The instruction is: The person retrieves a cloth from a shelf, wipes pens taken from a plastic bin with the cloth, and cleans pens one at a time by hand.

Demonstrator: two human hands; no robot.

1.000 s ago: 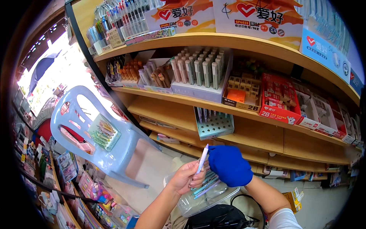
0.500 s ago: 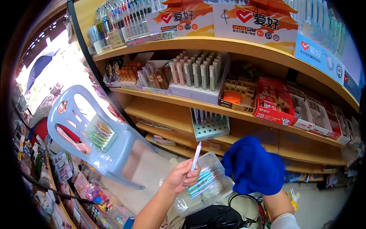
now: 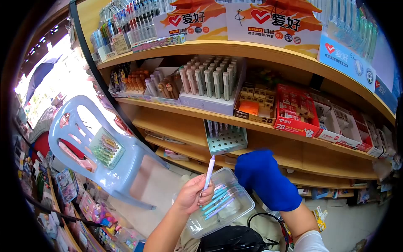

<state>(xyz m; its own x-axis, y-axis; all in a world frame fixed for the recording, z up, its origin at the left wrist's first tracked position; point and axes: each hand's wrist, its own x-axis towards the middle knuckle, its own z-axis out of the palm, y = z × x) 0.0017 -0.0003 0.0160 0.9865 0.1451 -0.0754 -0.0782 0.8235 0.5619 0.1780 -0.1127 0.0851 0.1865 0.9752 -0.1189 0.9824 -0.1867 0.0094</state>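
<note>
My left hand (image 3: 194, 194) is closed around a lavender pen (image 3: 209, 171), its tip pointing up. Below and just right of that hand, a clear plastic container (image 3: 240, 215) rests near my lap with several blue and lavender pens (image 3: 219, 202) lying in it. A bright blue cloth (image 3: 268, 180) covers my right hand down to the wrist, so its fingers are hidden. This covered hand is beside the container's right side, apart from the pen.
Ahead stands a wooden shelf (image 3: 294, 157) with a perforated pen holder (image 3: 228, 145), boxes of erasers (image 3: 296, 111) and a marker display (image 3: 210, 84). At left, a blue plastic chair (image 3: 126, 153) carries a pen box (image 3: 107, 148). A black bag (image 3: 231, 240) lies in front of me.
The camera view has shifted slightly. The blue cloth looks smoother and has dipped a little toward the container. My left hand keeps hold of the lavender pen.
</note>
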